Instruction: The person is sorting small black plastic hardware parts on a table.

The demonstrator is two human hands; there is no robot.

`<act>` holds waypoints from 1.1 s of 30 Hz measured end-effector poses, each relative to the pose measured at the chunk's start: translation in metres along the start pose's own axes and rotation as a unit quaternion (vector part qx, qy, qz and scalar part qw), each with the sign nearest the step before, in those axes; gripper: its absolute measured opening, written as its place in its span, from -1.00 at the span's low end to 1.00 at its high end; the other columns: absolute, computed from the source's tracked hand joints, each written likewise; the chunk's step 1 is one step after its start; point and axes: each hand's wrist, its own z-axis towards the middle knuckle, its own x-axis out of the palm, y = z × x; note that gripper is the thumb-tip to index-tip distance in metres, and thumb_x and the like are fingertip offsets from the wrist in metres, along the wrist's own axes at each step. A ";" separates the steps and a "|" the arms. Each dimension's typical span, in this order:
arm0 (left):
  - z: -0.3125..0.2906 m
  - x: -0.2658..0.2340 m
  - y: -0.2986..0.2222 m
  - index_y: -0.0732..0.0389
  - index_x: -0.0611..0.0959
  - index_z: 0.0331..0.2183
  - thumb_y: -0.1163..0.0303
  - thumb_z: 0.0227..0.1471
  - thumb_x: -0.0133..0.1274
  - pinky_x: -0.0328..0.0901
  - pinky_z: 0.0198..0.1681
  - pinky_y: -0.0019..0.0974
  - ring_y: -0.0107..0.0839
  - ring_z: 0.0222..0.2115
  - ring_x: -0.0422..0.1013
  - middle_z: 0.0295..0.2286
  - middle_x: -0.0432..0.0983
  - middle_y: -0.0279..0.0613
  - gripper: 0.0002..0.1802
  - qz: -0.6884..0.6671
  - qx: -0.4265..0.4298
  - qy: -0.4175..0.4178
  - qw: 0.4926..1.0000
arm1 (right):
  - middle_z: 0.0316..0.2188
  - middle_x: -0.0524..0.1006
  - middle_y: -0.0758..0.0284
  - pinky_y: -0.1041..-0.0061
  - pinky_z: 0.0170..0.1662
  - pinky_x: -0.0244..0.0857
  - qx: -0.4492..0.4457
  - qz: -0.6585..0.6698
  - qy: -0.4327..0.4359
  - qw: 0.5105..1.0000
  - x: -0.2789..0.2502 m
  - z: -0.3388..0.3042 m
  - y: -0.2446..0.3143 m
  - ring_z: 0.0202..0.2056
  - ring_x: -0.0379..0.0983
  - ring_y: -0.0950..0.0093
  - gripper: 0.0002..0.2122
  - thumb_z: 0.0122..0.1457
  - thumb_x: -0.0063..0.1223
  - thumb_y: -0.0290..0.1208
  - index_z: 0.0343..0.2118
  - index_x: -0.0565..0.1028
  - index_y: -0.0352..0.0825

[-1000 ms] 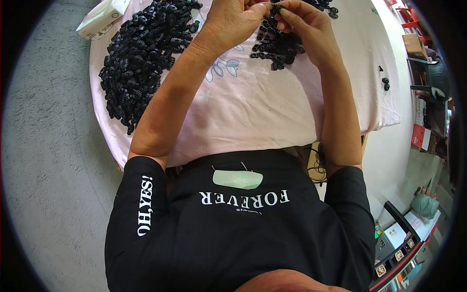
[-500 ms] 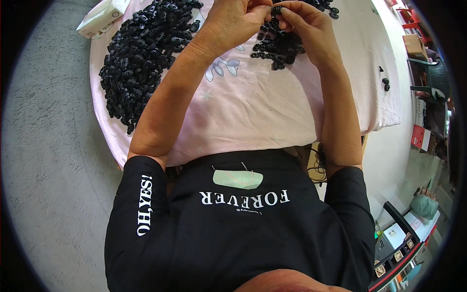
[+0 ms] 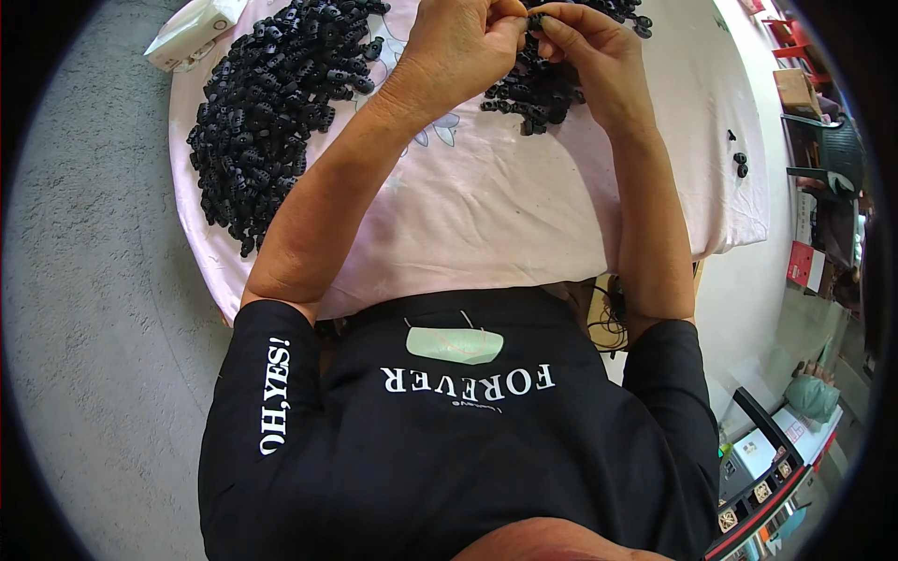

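At the top edge, my hands meet over the table. My right hand pinches a small black plastic part between thumb and fingertips. Closed and right beside that part is my left hand, its thumb pressed against its curled fingers; whatever it grips is hidden. A large heap of small black plastic parts spreads to the left of my left forearm. Beneath and between my hands lies a smaller pile of black parts, partly covered by the right hand.
A pale pink patterned cloth covers the table. A few loose black pieces lie near its right edge. At the far left corner sits a white package. Boxes and a dark chair stand beyond on the right.
My left hand has shifted slightly downward and its fingers have curled more beside the part. The right hand stays nearly in place, still pinching the black part.
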 end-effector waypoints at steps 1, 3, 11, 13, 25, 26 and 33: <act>0.000 0.001 0.001 0.35 0.61 -0.43 0.60 0.08 0.08 0.34 -0.49 -0.31 -0.46 -0.57 0.46 -0.60 0.55 -0.08 -0.94 -0.008 0.003 -0.011 1.000 | -0.46 0.60 0.42 0.69 -0.33 0.36 0.000 0.003 -0.006 1.000 0.001 0.000 0.000 -0.45 0.46 0.68 -0.89 0.31 0.15 -0.49 -0.21 0.63 -0.41; -0.002 0.001 -0.003 0.35 0.61 -0.43 0.60 0.08 0.08 0.34 -0.48 -0.31 -0.46 -0.57 0.46 -0.60 0.55 -0.07 -0.94 0.001 -0.001 -0.019 1.000 | -0.45 0.61 0.42 0.69 -0.33 0.36 0.007 0.012 -0.008 1.000 0.003 0.000 0.000 -0.45 0.46 0.68 -0.89 0.30 0.15 -0.50 -0.22 0.63 -0.42; -0.004 0.001 -0.007 0.35 0.61 -0.42 0.59 0.07 0.08 0.35 -0.47 -0.29 -0.44 -0.57 0.47 -0.59 0.56 -0.05 -0.96 0.006 -0.001 -0.026 1.000 | -0.45 0.61 0.42 0.69 -0.33 0.36 0.001 0.004 -0.003 1.000 0.000 -0.001 0.002 -0.46 0.46 0.69 -0.89 0.30 0.16 -0.50 -0.21 0.63 -0.42; -0.004 0.005 0.000 0.35 0.61 -0.42 0.59 0.07 0.10 0.35 -0.48 -0.31 -0.50 -0.57 0.46 -0.60 0.56 -0.08 -0.96 0.042 0.073 -0.063 0.994 | -0.45 0.61 0.43 0.70 -0.34 0.36 0.010 0.003 -0.003 1.000 0.000 -0.001 0.001 -0.46 0.46 0.69 -0.88 0.30 0.16 -0.49 -0.21 0.64 -0.42; 0.011 0.001 0.030 0.33 0.60 -0.32 0.62 0.24 0.02 0.37 -0.40 -0.51 -0.63 -0.49 0.44 -0.48 0.55 -0.32 -0.92 -0.188 -0.025 0.075 0.979 | -0.40 0.63 0.37 0.70 -0.33 0.37 0.055 0.080 -0.002 0.995 0.001 0.001 0.001 -0.44 0.48 0.67 -0.86 0.35 0.08 -0.50 -0.15 0.61 -0.43; 0.011 0.001 0.029 0.33 0.60 -0.32 0.62 0.24 0.02 0.37 -0.40 -0.51 -0.63 -0.49 0.44 -0.48 0.55 -0.32 -0.92 -0.188 -0.025 0.076 0.979 | -0.40 0.63 0.37 0.70 -0.33 0.37 0.055 0.080 -0.003 0.995 0.001 0.001 0.002 -0.44 0.48 0.67 -0.86 0.35 0.08 -0.50 -0.15 0.61 -0.43; 0.008 -0.004 0.019 0.36 0.61 -0.30 0.64 0.22 0.01 0.39 -0.37 -0.49 -0.60 -0.46 0.47 -0.45 0.57 -0.26 -0.92 -0.150 -0.005 0.062 0.987 | -0.35 0.64 0.34 0.69 -0.31 0.40 0.064 0.087 -0.003 0.994 0.001 0.001 0.004 -0.43 0.49 0.66 -0.84 0.36 0.06 -0.49 -0.13 0.59 -0.45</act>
